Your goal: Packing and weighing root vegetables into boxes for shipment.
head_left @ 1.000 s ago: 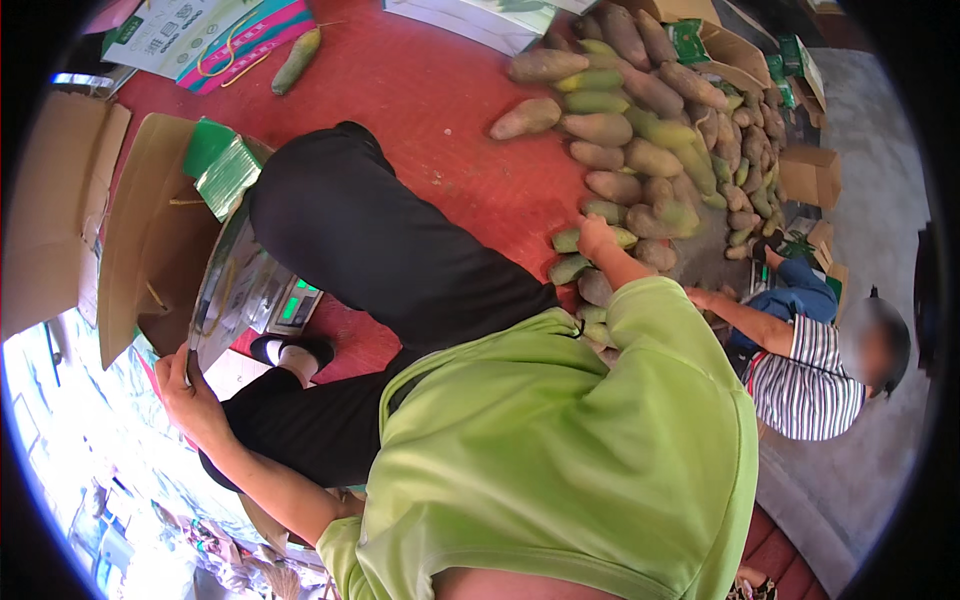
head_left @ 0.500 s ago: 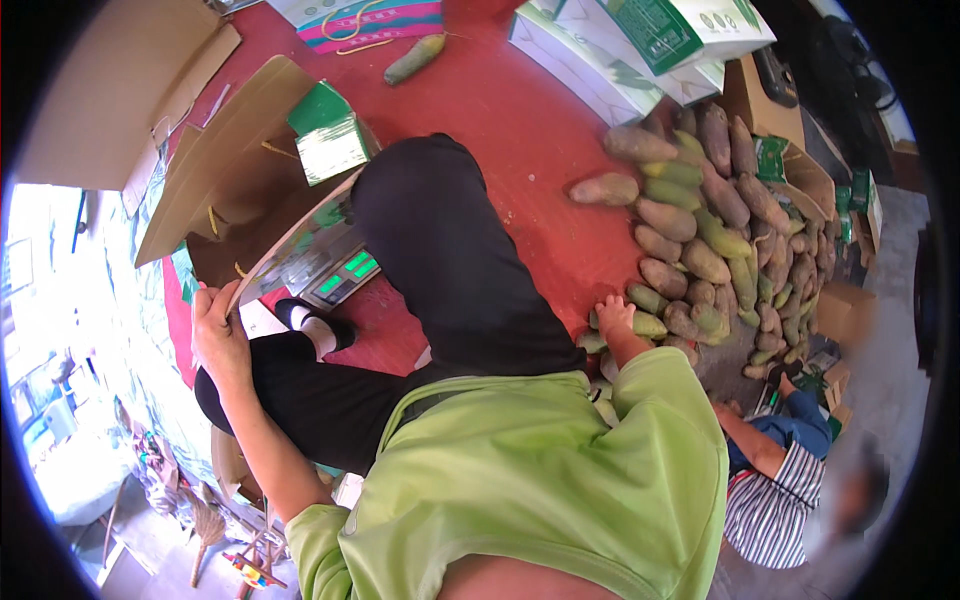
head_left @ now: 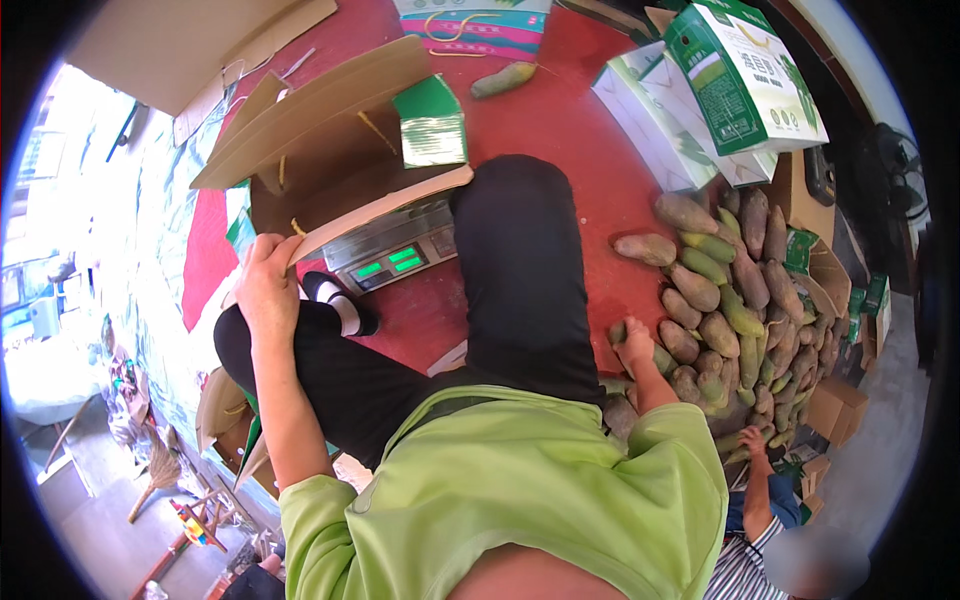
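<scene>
Head view. Item: my left hand, fingers closed over the corner of a cardboard flap on the open carton. Item: my right hand, fingers bent about a green oblong piece at the near-left edge of the produce pile; firmness of hold, I could not tell. Good handling, I judged, asked a grip round the middle and a steady flap. Edges: lit scale just below the flap; red floor between my knee and the pile.
</scene>
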Motion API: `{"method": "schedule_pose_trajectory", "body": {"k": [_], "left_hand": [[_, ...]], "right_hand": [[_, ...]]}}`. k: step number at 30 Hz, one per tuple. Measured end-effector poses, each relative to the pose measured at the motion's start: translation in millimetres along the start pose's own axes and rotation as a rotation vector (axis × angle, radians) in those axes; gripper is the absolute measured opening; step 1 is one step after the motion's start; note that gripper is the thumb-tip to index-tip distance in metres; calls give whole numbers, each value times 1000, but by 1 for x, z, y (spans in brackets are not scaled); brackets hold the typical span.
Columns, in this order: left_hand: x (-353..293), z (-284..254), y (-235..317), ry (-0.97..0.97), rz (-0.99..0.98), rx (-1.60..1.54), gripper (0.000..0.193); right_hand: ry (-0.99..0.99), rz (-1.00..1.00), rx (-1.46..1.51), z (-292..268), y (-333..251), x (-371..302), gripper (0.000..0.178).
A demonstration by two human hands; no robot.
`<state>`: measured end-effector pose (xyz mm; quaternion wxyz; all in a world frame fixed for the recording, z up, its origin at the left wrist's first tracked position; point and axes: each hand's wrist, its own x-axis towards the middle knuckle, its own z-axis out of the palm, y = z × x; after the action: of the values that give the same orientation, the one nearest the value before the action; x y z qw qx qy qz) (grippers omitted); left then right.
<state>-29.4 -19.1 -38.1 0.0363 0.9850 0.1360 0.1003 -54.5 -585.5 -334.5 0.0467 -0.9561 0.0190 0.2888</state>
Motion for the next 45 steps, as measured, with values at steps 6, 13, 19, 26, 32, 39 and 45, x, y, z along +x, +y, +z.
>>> {"method": "schedule_pose_trajectory", "body": {"k": [6, 13, 19, 26, 32, 39, 45], "left_hand": [[-3, 0, -6, 39, 20, 0, 29], [1, 1, -6, 56, 73, -10, 28], [-2, -5, -9, 39, 73, -40, 26], [0, -9, -3, -10, 86, -62, 27], [2, -4, 5, -40, 121, -112, 36], [-6, -4, 2, -67, 106, -69, 22], [-3, -5, 8, -64, 139, -64, 20]], "right_hand": [[267, -295, 849, -113, -55, 58, 56], [648, -727, 1047, -347, -205, 15, 56], [461, -1272, 1208, -432, -360, -45, 48], [409, -1434, 400, -344, -504, 4, 48], [15, -1230, -214, -270, -554, 11, 34], [23, -1312, 20, -282, -548, -7, 44], [568, -1341, 875, -355, -386, -16, 35]]}}
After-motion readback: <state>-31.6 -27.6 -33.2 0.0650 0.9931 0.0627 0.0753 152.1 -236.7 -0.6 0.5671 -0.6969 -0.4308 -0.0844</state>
